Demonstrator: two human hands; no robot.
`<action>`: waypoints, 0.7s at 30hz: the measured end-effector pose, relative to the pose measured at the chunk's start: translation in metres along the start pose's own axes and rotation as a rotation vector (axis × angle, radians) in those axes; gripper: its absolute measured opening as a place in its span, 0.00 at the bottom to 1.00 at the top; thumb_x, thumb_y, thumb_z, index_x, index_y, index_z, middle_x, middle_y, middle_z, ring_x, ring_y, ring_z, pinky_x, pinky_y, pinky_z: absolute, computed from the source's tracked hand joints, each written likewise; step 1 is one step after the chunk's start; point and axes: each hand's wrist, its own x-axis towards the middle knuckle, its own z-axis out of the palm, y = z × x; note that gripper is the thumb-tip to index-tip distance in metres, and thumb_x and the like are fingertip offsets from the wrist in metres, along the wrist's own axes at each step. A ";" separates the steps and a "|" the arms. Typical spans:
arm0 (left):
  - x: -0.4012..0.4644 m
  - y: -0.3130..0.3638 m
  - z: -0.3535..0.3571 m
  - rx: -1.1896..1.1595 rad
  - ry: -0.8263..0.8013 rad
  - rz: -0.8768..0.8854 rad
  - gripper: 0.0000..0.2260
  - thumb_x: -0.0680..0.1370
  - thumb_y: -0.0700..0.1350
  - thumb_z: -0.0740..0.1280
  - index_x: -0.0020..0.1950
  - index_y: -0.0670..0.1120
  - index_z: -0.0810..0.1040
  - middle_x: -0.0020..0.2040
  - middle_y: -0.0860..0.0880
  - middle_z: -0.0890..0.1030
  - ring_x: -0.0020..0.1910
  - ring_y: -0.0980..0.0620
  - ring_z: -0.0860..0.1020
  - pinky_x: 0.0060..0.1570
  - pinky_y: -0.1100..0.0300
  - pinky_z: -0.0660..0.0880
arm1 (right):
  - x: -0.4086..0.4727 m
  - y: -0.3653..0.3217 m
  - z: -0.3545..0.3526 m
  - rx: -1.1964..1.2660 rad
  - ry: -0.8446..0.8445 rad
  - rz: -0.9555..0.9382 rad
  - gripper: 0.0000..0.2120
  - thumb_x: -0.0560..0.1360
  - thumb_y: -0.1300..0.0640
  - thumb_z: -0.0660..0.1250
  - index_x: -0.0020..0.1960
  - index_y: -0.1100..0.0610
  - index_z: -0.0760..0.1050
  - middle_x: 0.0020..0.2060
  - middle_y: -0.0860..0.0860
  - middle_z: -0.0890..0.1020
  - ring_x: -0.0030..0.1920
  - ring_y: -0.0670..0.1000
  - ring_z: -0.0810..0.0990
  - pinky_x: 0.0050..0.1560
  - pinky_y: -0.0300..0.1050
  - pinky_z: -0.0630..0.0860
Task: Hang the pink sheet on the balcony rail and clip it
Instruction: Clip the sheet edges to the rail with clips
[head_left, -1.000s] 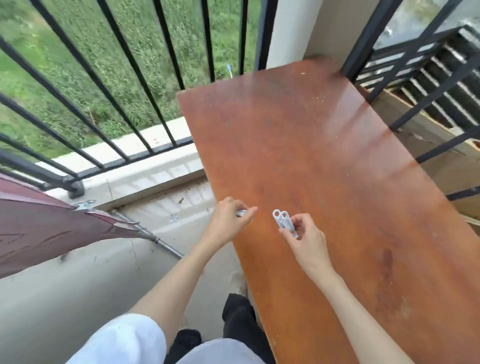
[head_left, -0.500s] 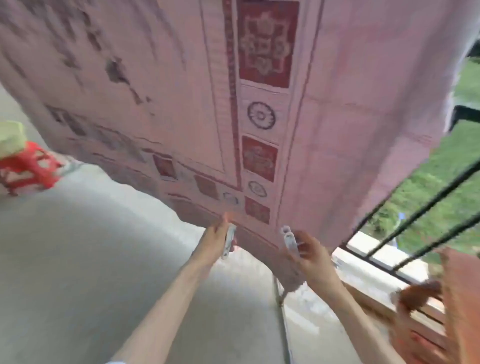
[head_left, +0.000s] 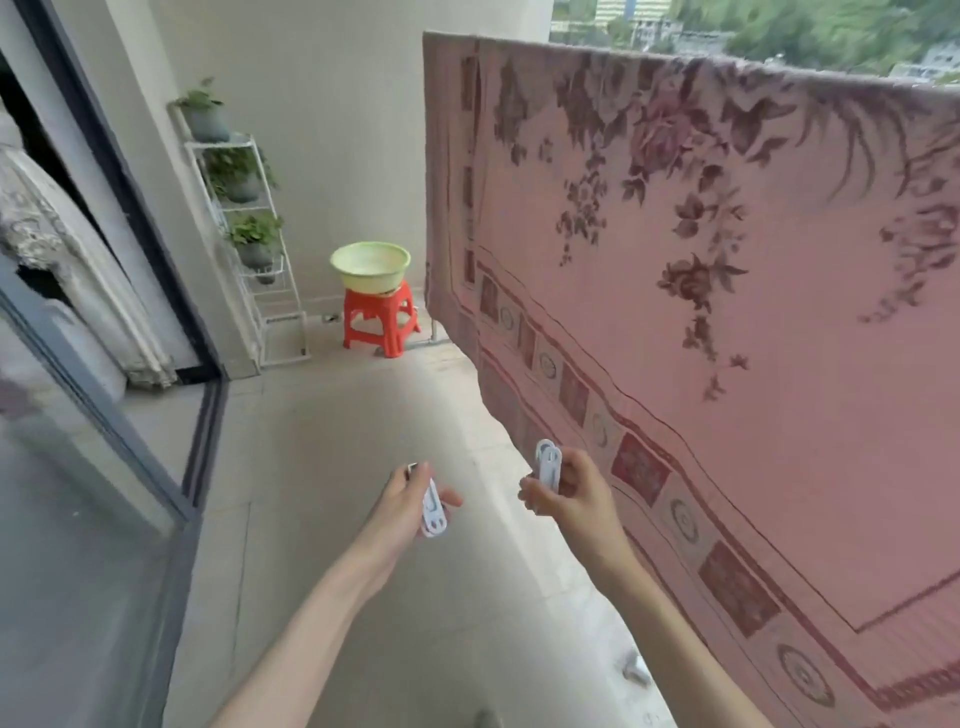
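The pink sheet (head_left: 727, 291), patterned with dark flowers and a bordered edge, hangs draped over the balcony rail along the right side; the rail itself is hidden under its top fold. My left hand (head_left: 410, 499) holds a white clip (head_left: 434, 512) in front of me over the floor. My right hand (head_left: 569, 488) holds white clips (head_left: 548, 465) upright, just left of the sheet's lower border and apart from it. I see no clip on the sheet's top edge.
A red stool (head_left: 379, 325) carrying a pale green basin (head_left: 370, 265) stands at the far end by the wall. A white plant rack (head_left: 249, 228) with potted plants is beside it. A sliding glass door (head_left: 98, 395) runs along the left. Tiled floor lies between.
My view has swung from the wooden board at the railing, past the sheet close up, to look along the balcony. Both hands keep their clips throughout.
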 end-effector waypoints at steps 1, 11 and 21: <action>0.029 0.012 -0.010 0.000 0.022 0.026 0.08 0.82 0.47 0.53 0.47 0.45 0.67 0.40 0.48 0.80 0.37 0.49 0.75 0.39 0.59 0.70 | 0.031 -0.005 0.016 0.042 -0.032 -0.001 0.13 0.71 0.64 0.68 0.53 0.55 0.71 0.37 0.50 0.81 0.38 0.51 0.82 0.46 0.49 0.78; 0.240 0.136 -0.084 -0.018 0.100 0.206 0.11 0.75 0.47 0.67 0.47 0.38 0.79 0.39 0.46 0.76 0.40 0.50 0.73 0.46 0.56 0.72 | 0.279 -0.087 0.113 0.072 -0.323 -0.008 0.05 0.66 0.60 0.65 0.40 0.56 0.70 0.30 0.50 0.73 0.29 0.48 0.70 0.38 0.46 0.64; 0.468 0.224 -0.237 -0.067 0.133 0.340 0.03 0.74 0.43 0.69 0.44 0.43 0.80 0.38 0.49 0.83 0.34 0.60 0.78 0.34 0.72 0.72 | 0.511 -0.142 0.295 -0.099 -0.402 -0.137 0.11 0.72 0.58 0.70 0.45 0.67 0.77 0.26 0.49 0.67 0.26 0.47 0.62 0.30 0.41 0.58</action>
